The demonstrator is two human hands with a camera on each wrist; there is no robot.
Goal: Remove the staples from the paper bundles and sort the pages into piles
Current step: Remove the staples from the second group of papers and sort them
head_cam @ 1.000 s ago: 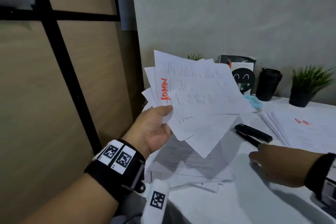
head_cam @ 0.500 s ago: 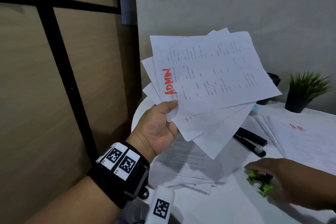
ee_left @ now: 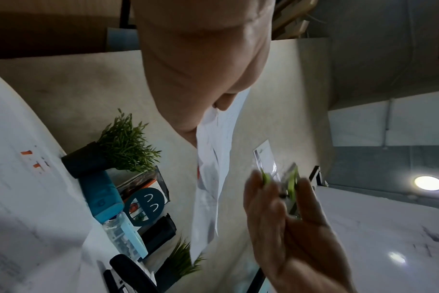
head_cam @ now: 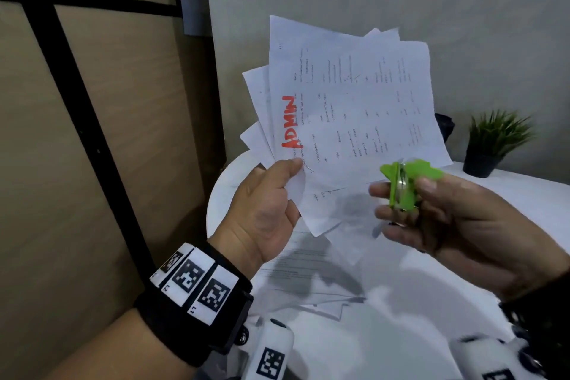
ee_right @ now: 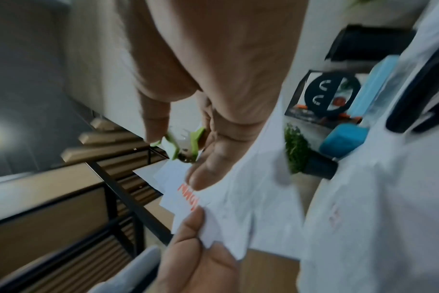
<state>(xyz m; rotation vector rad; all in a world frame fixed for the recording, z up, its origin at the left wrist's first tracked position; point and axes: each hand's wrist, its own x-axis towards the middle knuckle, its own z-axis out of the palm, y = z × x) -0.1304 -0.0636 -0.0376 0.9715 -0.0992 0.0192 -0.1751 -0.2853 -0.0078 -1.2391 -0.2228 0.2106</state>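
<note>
My left hand (head_cam: 271,203) holds a fanned bundle of white printed pages (head_cam: 348,120) up above the table, thumb pinching the lower left corner just below the red word ADMIN (head_cam: 290,122). My right hand (head_cam: 438,213) grips a bright green staple remover (head_cam: 401,185) between thumb and fingers, close to the bundle's lower right edge. The left wrist view shows the remover (ee_left: 291,182) beside the hanging pages (ee_left: 211,178). In the right wrist view the remover (ee_right: 186,146) sits just above the ADMIN corner (ee_right: 188,196).
More printed sheets (head_cam: 302,274) lie on the white table (head_cam: 431,302) under the bundle. A potted plant (head_cam: 490,145) stands at the back right by the wall. A black stapler (ee_left: 130,273), a blue case (ee_left: 103,200) and a red-marked pile (ee_left: 25,188) appear in the left wrist view.
My right hand picked the green staple remover off the table and lifted it to the bundle. My left hand raised the pages higher and more upright.
</note>
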